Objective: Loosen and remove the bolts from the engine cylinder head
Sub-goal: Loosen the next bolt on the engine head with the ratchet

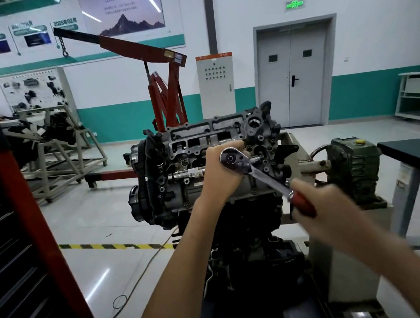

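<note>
- Head view, lower left corner: a red tool cabinet (24, 217) with dark drawers fills the space beside you.
- A red engine crane (142, 48) stands behind the engine, its boom reaching left with a chain and hook hanging from the tip.
- The engine (164, 193) sits in the centre on a stand, tilted so its top faces you. A green gearbox (353, 168) with a yellow cap is just to its right.
- The cylinder head (195, 136) is the upper part of that engine, uncovered, its cavities and bolt holes showing, directly ahead of your hands.
- Your left hand (221, 178) is against the right half of the cylinder head, fingers curled round the head end of the ratchet (254, 170).
- Your right hand (328, 207), blurred, is wrapped round the ratchet's red handle, to the lower right of the cylinder head.
- The ratchet slants from its round chrome head at your left hand down and right to the red grip.
- A chrome extension bar (189, 173) shows just left of your left hand, lying across the cylinder head. You cannot tell whether it joins the ratchet, since your hand covers that spot.
- Any bolt under the tool is hidden by your left hand.
</note>
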